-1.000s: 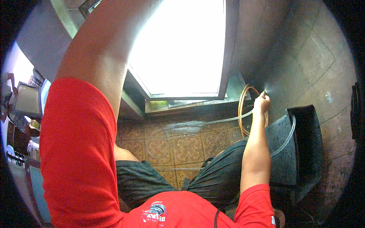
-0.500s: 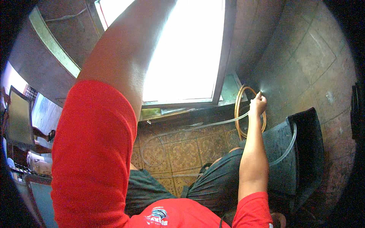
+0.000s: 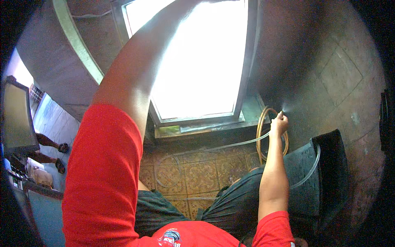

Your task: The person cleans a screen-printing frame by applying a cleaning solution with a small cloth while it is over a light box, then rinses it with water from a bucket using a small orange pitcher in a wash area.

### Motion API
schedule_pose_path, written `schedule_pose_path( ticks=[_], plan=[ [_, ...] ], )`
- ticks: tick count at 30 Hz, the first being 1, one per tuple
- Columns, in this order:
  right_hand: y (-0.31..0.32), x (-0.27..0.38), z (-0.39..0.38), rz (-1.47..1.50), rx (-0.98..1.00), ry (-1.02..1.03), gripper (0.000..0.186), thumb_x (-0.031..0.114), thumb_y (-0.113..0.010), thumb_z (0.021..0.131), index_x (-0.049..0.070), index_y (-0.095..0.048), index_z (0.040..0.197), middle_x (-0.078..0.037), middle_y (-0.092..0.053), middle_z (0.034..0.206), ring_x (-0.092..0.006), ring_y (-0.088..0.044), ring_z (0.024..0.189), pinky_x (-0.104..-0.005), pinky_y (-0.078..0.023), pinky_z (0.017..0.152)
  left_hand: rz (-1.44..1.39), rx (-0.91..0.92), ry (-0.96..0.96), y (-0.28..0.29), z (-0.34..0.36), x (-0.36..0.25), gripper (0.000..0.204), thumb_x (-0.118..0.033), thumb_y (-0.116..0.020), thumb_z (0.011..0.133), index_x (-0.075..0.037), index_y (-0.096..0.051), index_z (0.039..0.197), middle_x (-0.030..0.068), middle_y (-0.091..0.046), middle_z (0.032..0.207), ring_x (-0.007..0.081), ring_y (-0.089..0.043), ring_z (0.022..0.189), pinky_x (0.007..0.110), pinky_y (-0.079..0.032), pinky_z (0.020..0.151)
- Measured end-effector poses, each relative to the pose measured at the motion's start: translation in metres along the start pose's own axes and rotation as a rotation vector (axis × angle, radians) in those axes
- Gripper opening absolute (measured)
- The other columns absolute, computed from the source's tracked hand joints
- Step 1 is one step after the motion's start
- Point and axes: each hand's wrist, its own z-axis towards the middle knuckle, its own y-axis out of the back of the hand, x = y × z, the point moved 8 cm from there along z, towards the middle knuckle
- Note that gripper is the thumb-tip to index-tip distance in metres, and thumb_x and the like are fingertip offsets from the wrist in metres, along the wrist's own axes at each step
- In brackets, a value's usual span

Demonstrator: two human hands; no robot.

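Right hand [image 3: 279, 125]: grip clenched around a clear tube [image 3: 247, 142], which is held up near the dark wall [image 3: 341, 82], a pale haze [image 3: 285, 108] seen just beyond; left arm [image 3: 138, 70]: raised across a bright white panel [image 3: 205, 78], the left hand cut off by the upper edge, its grip not able to be told; orange coiled hose [image 3: 259, 138]: placed just beside the right hand; dark bin [image 3: 304, 168]: placed beside the right forearm [image 3: 274, 173].
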Motion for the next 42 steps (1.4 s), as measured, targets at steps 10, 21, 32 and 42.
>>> schedule_pose_path(
  ticks=[10,21,32,42],
  plan=[
    [0.023,0.122,-0.044,-0.082,0.073,0.146,0.046,0.039,-0.047,0.094,-0.005,-0.060,0.104,-0.018,-0.065,0.093,-0.0301,-0.062,0.082,-0.0394,-0.046,0.073,-0.635,1.057,0.385,0.100,-0.320,-0.120,0.071,-0.047,-0.060,0.084,0.004,-0.042,0.129,0.0247,-0.051,0.125,0.0358,-0.049,0.117,0.041,-0.039,0.100],
    [-0.032,0.344,-0.151,0.081,0.251,0.796,0.029,0.020,-0.046,0.095,-0.003,-0.059,0.107,-0.017,-0.064,0.098,-0.0262,-0.062,0.091,-0.0351,-0.047,0.079,-0.725,0.941,0.926,0.067,-0.514,-0.078,0.089,-0.048,-0.059,0.084,0.014,-0.022,0.135,0.0342,-0.031,0.136,0.0388,-0.032,0.130,0.038,-0.029,0.107],
    [-0.133,0.481,-0.289,-0.201,0.870,1.204,0.035,0.028,-0.043,0.096,0.002,-0.060,0.114,-0.015,-0.063,0.109,-0.0249,-0.058,0.105,-0.0345,-0.044,0.091,-0.694,0.230,1.491,-0.041,-0.524,0.018,0.089,-0.044,-0.050,0.090,0.000,0.006,0.143,0.0285,-0.004,0.148,0.0382,-0.010,0.138,0.044,-0.013,0.113],
    [-0.146,0.479,-0.295,-0.351,0.848,1.223,0.041,0.036,-0.044,0.095,0.004,-0.060,0.116,-0.016,-0.062,0.113,-0.0275,-0.056,0.110,-0.0388,-0.042,0.096,-0.943,0.022,1.585,-0.083,-0.522,0.009,0.083,-0.042,-0.048,0.091,0.001,0.001,0.143,0.0271,-0.008,0.148,0.0367,-0.008,0.139,0.044,-0.012,0.113]
  ],
)
